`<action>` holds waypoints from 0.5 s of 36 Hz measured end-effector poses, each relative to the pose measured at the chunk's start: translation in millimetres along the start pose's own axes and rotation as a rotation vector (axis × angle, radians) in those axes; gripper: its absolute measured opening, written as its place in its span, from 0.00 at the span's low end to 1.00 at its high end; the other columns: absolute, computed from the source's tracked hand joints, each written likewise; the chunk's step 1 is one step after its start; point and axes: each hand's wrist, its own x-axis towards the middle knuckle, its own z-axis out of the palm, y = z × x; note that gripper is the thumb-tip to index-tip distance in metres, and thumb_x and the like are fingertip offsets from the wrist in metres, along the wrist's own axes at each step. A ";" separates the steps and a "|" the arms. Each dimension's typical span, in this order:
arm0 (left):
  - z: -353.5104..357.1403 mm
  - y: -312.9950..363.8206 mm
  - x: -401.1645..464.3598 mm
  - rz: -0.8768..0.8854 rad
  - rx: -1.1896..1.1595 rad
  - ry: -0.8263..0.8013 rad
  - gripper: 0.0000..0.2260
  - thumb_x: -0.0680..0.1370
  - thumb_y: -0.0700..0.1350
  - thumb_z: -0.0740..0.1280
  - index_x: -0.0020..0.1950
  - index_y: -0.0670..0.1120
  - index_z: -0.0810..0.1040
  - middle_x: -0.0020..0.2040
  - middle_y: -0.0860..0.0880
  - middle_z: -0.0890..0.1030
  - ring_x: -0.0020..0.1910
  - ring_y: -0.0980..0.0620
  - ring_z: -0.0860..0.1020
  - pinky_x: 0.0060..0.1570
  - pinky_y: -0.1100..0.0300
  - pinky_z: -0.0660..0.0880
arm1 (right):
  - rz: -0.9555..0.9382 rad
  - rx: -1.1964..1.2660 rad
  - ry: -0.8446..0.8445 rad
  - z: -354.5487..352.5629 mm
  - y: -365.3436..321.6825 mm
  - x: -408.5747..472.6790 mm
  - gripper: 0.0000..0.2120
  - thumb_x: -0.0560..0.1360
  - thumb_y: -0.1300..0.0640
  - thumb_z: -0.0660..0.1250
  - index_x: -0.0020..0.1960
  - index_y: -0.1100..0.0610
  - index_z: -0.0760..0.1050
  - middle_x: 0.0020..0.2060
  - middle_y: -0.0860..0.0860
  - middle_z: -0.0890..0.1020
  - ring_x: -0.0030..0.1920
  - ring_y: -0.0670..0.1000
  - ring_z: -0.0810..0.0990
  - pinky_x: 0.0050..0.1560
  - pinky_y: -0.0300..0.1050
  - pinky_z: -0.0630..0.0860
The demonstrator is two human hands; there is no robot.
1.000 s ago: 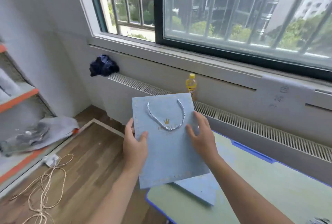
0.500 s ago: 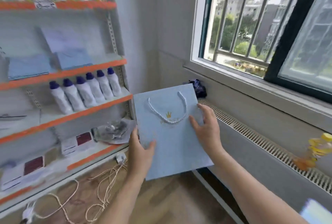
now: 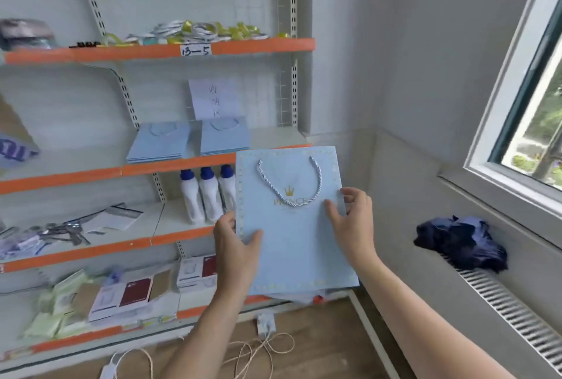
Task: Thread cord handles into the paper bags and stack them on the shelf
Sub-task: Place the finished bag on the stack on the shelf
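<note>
the paper bag, light blue and flat, is held upright in front of the shelf, with its white cord handle hanging in a loop on the front face. the left hand has its grip closed on the bag's left edge, thumb on the front. the right hand pinches the bag's right edge. two stacks of blue bags lie on the shelf, up and left of the held bag. white bottles stand on the shelf level below those stacks.
</note>
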 end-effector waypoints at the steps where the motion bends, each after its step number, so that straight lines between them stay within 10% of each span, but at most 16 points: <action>1: 7.5 0.6 19.9 -0.008 0.006 0.018 0.21 0.70 0.38 0.72 0.61 0.43 0.72 0.57 0.47 0.77 0.56 0.47 0.76 0.58 0.50 0.74 | -0.004 0.001 -0.030 9.8 0.9 21.8 0.18 0.76 0.55 0.70 0.64 0.54 0.70 0.56 0.48 0.70 0.52 0.45 0.72 0.52 0.36 0.69; 11: 38.8 -5.7 170.0 -0.055 0.203 0.032 0.23 0.70 0.48 0.72 0.63 0.48 0.74 0.58 0.47 0.78 0.57 0.45 0.78 0.56 0.47 0.76 | -0.100 -0.099 -0.430 97.3 19.5 162.6 0.27 0.76 0.58 0.69 0.73 0.54 0.66 0.69 0.47 0.67 0.64 0.47 0.71 0.58 0.32 0.68; 18: 54.4 -22.0 264.0 0.019 0.362 -0.008 0.26 0.73 0.46 0.72 0.69 0.47 0.70 0.62 0.46 0.77 0.63 0.45 0.73 0.58 0.57 0.70 | -0.119 -0.220 -0.399 173.9 25.0 229.2 0.24 0.77 0.54 0.67 0.71 0.55 0.68 0.71 0.47 0.68 0.68 0.48 0.70 0.58 0.38 0.64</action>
